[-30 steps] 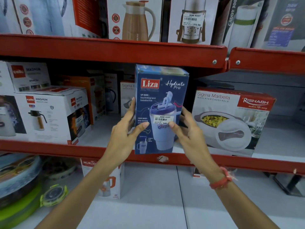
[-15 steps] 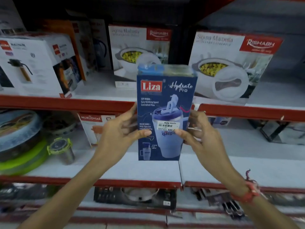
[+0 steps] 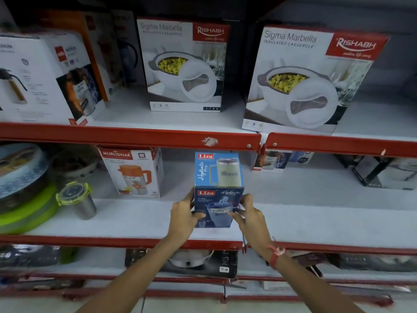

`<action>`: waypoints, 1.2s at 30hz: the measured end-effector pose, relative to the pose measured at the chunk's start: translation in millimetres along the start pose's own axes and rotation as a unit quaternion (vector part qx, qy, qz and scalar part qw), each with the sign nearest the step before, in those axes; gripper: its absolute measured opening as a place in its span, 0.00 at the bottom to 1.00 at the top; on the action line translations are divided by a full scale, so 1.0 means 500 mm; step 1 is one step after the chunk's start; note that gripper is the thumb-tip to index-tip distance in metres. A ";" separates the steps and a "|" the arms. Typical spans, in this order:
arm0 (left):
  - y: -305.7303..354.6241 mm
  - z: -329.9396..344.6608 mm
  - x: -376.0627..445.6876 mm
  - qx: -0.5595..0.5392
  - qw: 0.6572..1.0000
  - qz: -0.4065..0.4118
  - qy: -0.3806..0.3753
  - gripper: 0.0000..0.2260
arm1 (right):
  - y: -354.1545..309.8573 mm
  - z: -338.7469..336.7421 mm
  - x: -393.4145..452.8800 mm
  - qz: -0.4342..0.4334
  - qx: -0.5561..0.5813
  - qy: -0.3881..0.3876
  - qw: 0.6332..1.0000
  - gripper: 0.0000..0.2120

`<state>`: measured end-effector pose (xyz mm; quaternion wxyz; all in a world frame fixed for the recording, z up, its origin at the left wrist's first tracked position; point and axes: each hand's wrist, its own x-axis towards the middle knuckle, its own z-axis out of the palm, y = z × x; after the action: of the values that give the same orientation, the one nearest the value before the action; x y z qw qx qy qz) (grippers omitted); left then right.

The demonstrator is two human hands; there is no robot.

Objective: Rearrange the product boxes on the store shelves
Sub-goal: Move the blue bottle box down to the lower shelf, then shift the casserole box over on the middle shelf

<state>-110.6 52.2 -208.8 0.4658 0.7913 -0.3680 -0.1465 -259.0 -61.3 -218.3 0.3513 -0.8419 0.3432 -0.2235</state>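
Observation:
A blue Liza tumbler box (image 3: 217, 177) stands upright on the white lower shelf (image 3: 316, 218), near its front edge. My left hand (image 3: 184, 214) grips the box's left side and my right hand (image 3: 249, 213) grips its right side, both low on the front face. The top of the box shows a printed mug. My fingers cover part of the price label.
A Murlidhar jug box (image 3: 133, 171) stands to the left, with a steel canister (image 3: 77, 199) and stacked round containers (image 3: 21, 188) further left. Two Rishabh casserole boxes (image 3: 184, 64) (image 3: 309, 80) sit on the shelf above. The red shelf rail (image 3: 135, 135) hangs just over the Liza box.
The Liza box has come down from the upper shelf level to the lower shelf, carried by both hands. My view has tilted downward.

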 end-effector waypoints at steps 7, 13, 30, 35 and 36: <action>-0.062 0.049 0.019 0.027 0.998 -0.045 -0.043 0.26 | 0.045 0.046 0.025 0.057 -0.020 -0.030 0.998 0.17; -0.045 -0.009 0.036 0.108 0.978 -0.038 -0.176 0.38 | 0.036 -0.001 0.039 0.027 -0.123 -0.045 0.991 0.16; 0.379 -0.088 0.233 -0.157 0.956 0.238 0.075 0.26 | -0.134 -0.406 0.223 -0.132 0.045 0.464 0.875 0.35; 0.384 -0.036 0.326 -0.140 0.973 0.185 0.005 0.47 | -0.096 -0.436 0.254 -0.040 0.187 0.364 0.912 0.45; 0.383 -0.029 0.337 -0.140 0.975 0.174 -0.011 0.49 | -0.091 -0.438 0.255 -0.034 0.211 0.343 0.915 0.43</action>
<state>-71.9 -116.4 -20.8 0.5864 0.6403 -0.4808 -0.1221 -290.1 -227.5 -24.1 0.3737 -0.6312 0.3584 -0.5775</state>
